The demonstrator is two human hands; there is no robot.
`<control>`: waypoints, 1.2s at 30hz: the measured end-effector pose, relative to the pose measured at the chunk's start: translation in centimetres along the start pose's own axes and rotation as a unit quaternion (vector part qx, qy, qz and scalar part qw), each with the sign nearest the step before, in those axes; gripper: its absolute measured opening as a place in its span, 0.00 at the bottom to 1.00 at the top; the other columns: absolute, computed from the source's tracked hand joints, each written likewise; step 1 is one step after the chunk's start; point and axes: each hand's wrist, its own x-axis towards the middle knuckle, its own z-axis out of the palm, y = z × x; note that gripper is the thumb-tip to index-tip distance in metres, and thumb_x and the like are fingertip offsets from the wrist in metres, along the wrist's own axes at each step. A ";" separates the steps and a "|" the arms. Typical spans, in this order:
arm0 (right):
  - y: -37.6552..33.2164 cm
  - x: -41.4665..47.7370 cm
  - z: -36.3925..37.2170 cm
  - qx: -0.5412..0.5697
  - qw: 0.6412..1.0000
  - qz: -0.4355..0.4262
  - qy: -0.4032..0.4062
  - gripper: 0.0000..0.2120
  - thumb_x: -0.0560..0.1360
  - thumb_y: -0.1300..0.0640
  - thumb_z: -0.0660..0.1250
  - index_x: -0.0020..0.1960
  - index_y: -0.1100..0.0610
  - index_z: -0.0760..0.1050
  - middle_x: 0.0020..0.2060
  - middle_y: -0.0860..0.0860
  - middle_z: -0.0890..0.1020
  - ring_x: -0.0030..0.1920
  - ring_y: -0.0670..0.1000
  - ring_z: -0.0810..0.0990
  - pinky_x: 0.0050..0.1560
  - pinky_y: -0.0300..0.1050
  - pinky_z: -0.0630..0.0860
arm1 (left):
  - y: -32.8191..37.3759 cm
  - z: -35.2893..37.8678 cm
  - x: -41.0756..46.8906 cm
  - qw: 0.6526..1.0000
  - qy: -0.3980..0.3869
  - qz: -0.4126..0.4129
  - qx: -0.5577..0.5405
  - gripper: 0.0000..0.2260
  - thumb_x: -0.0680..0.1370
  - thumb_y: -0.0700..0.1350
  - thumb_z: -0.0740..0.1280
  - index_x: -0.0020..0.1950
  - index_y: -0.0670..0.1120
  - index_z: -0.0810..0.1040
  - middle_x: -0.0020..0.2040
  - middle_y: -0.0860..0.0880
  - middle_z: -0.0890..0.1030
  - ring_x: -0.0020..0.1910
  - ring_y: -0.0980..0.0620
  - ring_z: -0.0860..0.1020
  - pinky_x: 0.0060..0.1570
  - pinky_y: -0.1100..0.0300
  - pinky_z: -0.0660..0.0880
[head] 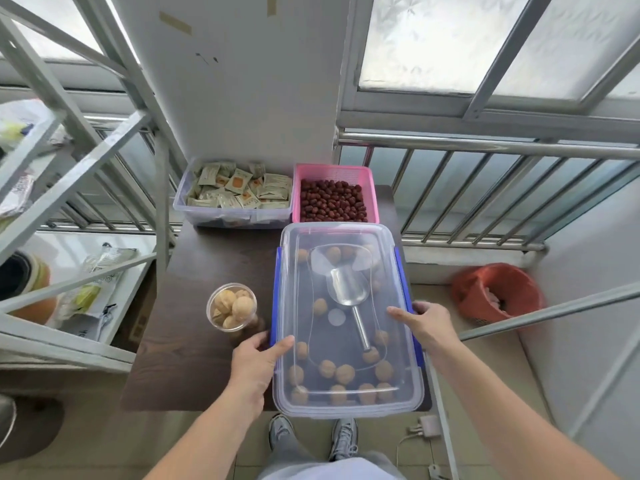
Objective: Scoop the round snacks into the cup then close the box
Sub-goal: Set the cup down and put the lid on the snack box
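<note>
A clear plastic box with blue side latches (pixel 417 344) sits on the dark table, its transparent lid (pixel 346 233) resting on top. Through the lid I see several round tan snacks (pixel 344 373) and a metal scoop (pixel 348 285) lying inside. My left hand (pixel 258 360) grips the lid's left edge, thumb on top. My right hand (pixel 424 322) holds the lid's right edge by the blue latch. A clear cup (pixel 231 307) filled with round snacks stands just left of the box.
At the back of the dark table (pixel 194 358) are a clear tub of wrapped packets (pixel 235 195) and a pink basket of red dates (pixel 333 199). A metal shelf frame (pixel 69 188) stands left, a railing (pixel 485 188) behind, an orange bin (pixel 498 292) on the floor right.
</note>
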 end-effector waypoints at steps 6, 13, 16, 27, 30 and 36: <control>0.2 -1.5 0.9 -0.013 0.998 -0.055 -0.011 0.19 0.72 0.50 0.74 0.60 0.53 0.78 0.49 0.50 0.85 0.49 0.53 0.84 0.54 0.57 0.82 | -1.0 1.7 -1.2 0.990 -0.001 0.116 0.075 0.16 0.78 0.44 0.72 0.66 0.51 0.78 0.55 0.53 0.85 0.54 0.55 0.82 0.54 0.56 0.77; 0.7 -2.1 2.0 -0.085 0.994 -0.068 0.016 0.30 0.75 0.42 0.66 0.74 0.52 0.67 0.67 0.52 0.79 0.66 0.57 0.77 0.66 0.59 0.76 | -1.6 1.7 -0.4 0.980 0.023 0.139 0.143 0.24 0.80 0.48 0.69 0.76 0.51 0.71 0.64 0.53 0.81 0.64 0.52 0.78 0.66 0.51 0.72; 0.3 -2.3 2.2 -0.097 0.992 -0.075 0.036 0.27 0.77 0.46 0.65 0.73 0.55 0.68 0.66 0.54 0.79 0.65 0.58 0.77 0.65 0.57 0.76 | -1.8 1.9 -0.2 0.978 0.029 0.137 0.154 0.27 0.81 0.49 0.68 0.79 0.50 0.66 0.69 0.52 0.78 0.68 0.51 0.75 0.70 0.48 0.69; 0.2 -2.6 2.3 -0.094 0.991 -0.080 0.046 0.24 0.79 0.48 0.64 0.73 0.53 0.69 0.64 0.52 0.81 0.63 0.55 0.79 0.64 0.55 0.77 | -0.8 2.2 0.0 0.975 0.013 0.125 0.183 0.30 0.81 0.55 0.65 0.81 0.53 0.60 0.74 0.52 0.72 0.71 0.49 0.71 0.72 0.46 0.67; 0.0 -2.6 2.3 -0.093 0.991 -0.086 0.048 0.22 0.79 0.49 0.64 0.72 0.54 0.70 0.62 0.52 0.81 0.61 0.55 0.79 0.62 0.53 0.77 | -0.4 2.5 0.1 0.976 0.014 0.126 0.177 0.30 0.82 0.50 0.65 0.82 0.51 0.58 0.74 0.50 0.72 0.71 0.48 0.71 0.71 0.49 0.68; 0.1 -2.3 2.1 -0.096 0.990 -0.089 0.049 0.23 0.79 0.48 0.64 0.72 0.54 0.69 0.64 0.52 0.80 0.63 0.55 0.78 0.65 0.55 0.76 | -0.3 2.4 0.4 0.975 0.014 0.121 0.187 0.30 0.82 0.50 0.65 0.82 0.51 0.58 0.74 0.47 0.72 0.70 0.47 0.71 0.70 0.49 0.68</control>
